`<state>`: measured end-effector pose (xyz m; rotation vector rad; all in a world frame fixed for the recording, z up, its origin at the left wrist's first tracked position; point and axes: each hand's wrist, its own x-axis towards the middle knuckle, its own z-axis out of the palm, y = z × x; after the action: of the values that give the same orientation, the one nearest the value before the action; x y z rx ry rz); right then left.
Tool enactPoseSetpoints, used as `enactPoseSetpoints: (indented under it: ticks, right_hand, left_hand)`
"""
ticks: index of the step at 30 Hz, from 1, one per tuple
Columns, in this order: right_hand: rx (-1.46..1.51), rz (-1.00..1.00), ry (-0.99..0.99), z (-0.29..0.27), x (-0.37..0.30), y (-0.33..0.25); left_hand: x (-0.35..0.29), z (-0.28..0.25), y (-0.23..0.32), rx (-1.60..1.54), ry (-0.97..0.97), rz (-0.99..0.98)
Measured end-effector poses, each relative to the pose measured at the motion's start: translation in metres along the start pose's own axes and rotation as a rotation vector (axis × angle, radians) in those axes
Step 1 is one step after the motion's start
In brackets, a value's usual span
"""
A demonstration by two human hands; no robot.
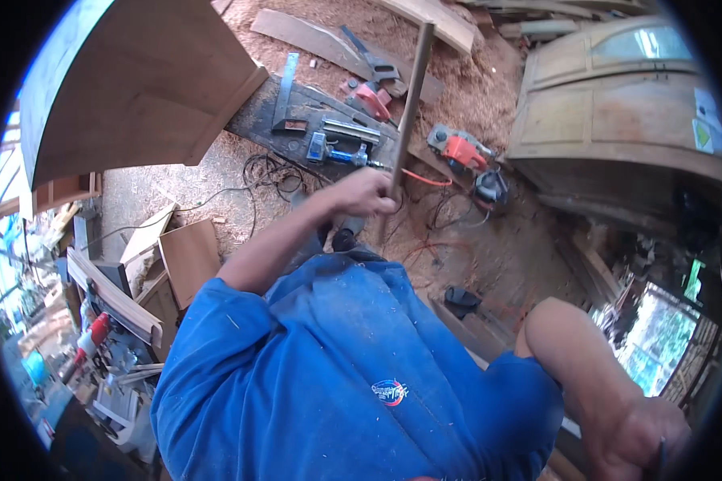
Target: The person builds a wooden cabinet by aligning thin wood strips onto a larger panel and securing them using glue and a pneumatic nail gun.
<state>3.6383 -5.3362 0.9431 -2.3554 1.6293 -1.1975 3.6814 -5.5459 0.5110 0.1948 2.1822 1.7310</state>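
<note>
L hand (367,192): fingers wrapped around wood strip (413,104), near bench (253,116); R hand (646,437): fingers blurred, can't tell. Prob. mid-work: strip is held, not yet set down; blue tool (349,155) etc. lie unheld.

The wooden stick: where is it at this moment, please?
In the head view, the wooden stick is above centre, held in the left hand, just right of the blue nail gun.

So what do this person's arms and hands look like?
The sleeves are short, loose and blue, part of a shirt with a small round emblem. Both forearms are bare. The left hand and right hand are bare too; the right looks blurry.
</note>
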Motion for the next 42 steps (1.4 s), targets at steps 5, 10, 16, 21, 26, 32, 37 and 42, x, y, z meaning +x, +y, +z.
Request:
enactPoseSetpoints:
  ticks: [5, 10, 16, 21, 26, 32, 37, 42]
  right_hand:
    - [-0.116, -0.058, 0.199, 0.022, 0.001, 0.057]
    - [-0.451, 0.321, 0.666, 0.095, -0.038, 0.171]
    - [-0.073, 1.130, -0.200, 0.401, -0.229, 0.376]
    - [-0.317, 0.754, -0.342, 0.525, -0.287, 0.431]
    - [-0.193, 0.721, -0.590, 0.536, -0.308, 0.457]
    - [-0.071, 0.667, -0.565, 0.510, -0.347, 0.457]
    - [0.007, 0.837, 0.029, 0.474, -0.318, 0.538]
    - [0.415, 1.109, 0.303, 0.490, -0.302, 0.677]
  left_hand:
    - [-0.033, -0.064, -0.094, -0.246, 0.312, -0.362]
    - [-0.043, -0.074, -0.162, -0.093, 0.684, -0.260]
    - [-0.055, -0.110, -0.209, -0.031, 0.668, -0.454]
    - [-0.036, -0.132, -0.276, 0.402, 0.617, -0.312]
    - [-0.001, -0.130, -0.338, 0.596, 0.678, -0.386]
    - [0.010, -0.107, -0.364, 0.702, 0.614, -0.532]
    - [0.010, -0.090, -0.364, 0.748, 0.677, -0.588]
    - [0.008, -0.090, -0.366, 0.832, 0.575, -0.622]
